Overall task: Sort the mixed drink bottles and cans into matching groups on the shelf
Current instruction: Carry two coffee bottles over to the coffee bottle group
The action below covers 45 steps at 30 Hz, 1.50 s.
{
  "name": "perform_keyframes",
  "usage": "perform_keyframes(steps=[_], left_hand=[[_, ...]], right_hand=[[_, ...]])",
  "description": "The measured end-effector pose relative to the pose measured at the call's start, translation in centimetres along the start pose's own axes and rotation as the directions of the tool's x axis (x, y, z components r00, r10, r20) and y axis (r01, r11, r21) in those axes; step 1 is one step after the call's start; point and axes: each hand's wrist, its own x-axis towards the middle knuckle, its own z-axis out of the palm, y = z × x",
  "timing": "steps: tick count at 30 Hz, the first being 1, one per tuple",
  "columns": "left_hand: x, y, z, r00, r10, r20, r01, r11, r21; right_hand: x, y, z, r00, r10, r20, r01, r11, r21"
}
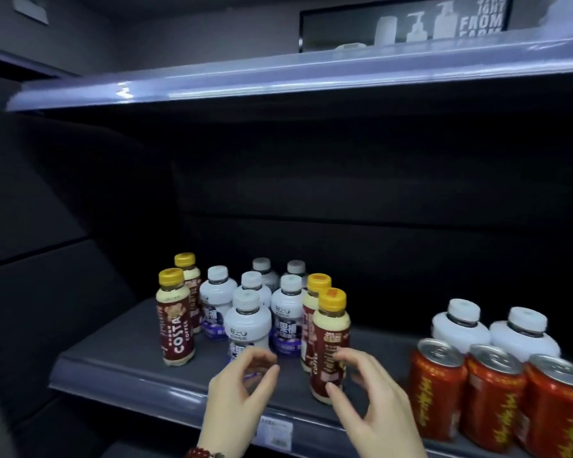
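While both hands are hovering at the front edge of the shelf (119, 368), the person is working w/ the middle cluster, not the right-hand stock. Left hand (237, 396) is sitting just in front of the nearest white bottle (247, 320), fingers curled loosely, thumb and forefinger nearly meeting; nothing is gripped, hand looks released. Right hand (366, 396) is cupping around the lower body of the front coffee bottle (331, 342), thumb near its base and fingertips at the label; contact looks light, so whether it is actually grasping cannot be told. A second yellow-capped bottle (315, 312) is standing directly behind it, touching or nearly so. Approx. six more white bottles are packing the centre, and two Costa bottles (176, 319) are standing at the left of the cluster, so the coffee type is split across both sides of the whites: prob. why the right hand is addressing the right-side pair. Red cans (492, 391) are lining the front at far right w/ two white bottles (493, 325) behind them, i.e. already in rows but mixed front-to-back. Judgement: sort is partway; coffee pair likely needs joining w/ the left pair.
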Motion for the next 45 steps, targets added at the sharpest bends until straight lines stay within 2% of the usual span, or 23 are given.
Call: perform_keyframes(steps=[3,13,16,19,21,23,26,30,33,36,40,45], left_hand=[[0.4,-1.2,-0.9,0.999,-0.04,-0.002,0.04,0.999,-0.002],[2.9,-2.2,-3.4,0.996,-0.039,-0.081,0.034,0.997,-0.068],[3.9,-3.3,-5.9,0.968,-0.064,-0.244,0.058,0.998,-0.032],[5.7,-4.8,-8.6,0.895,-0.051,-0.443,0.093,0.993,0.072],[7.1,-6.0,-10.0,0.87,-0.08,-0.486,0.146,0.984,0.101],[8.5,-6.9,-10.9,0.88,-0.119,-0.459,0.196,0.973,0.123],[10.3,-7.9,-10.8,0.924,-0.161,-0.347,0.217,0.968,0.129],[11.5,-9.2,-10.3,0.941,-0.211,-0.266,0.225,0.974,0.024],[12.0,-10.0,-10.9,0.936,-0.234,-0.263,0.233,0.972,-0.037],[12.4,-10.4,-11.9,0.943,-0.191,-0.273,0.191,0.981,-0.026],[12.9,-10.9,-13.1,0.947,-0.181,-0.265,0.185,0.983,-0.007],[13.0,-10.9,-13.2,0.947,-0.167,-0.274,0.178,0.984,0.018]], right_hand=[[0.1,-0.9,2.1,1.0,0.01,0.021,-0.01,1.0,0.022],[2.4,-2.7,5.8,0.993,0.022,0.12,-0.028,0.998,0.047],[3.5,-3.5,7.9,0.987,0.022,0.162,-0.033,0.997,0.064],[4.4,-5.1,10.7,0.983,0.019,0.181,-0.037,0.995,0.095],[5.0,-7.0,12.7,0.985,-0.012,0.174,-0.009,0.992,0.123],[6.2,-9.2,14.6,0.985,-0.037,0.167,0.011,0.988,0.155],[10.1,-11.5,17.6,0.988,-0.036,0.149,0.006,0.981,0.196],[17.8,-11.7,21.4,0.998,0.022,0.057,-0.029,0.993,0.118],[21.7,-11.1,23.4,0.982,0.146,0.122,-0.15,0.988,0.029],[23.0,-10.5,25.0,0.939,0.273,0.207,-0.276,0.961,-0.017],[23.5,-10.7,26.1,0.923,0.263,0.281,-0.233,0.963,-0.134],[23.1,-10.9,26.4,0.93,0.265,0.254,-0.221,0.956,-0.191]])
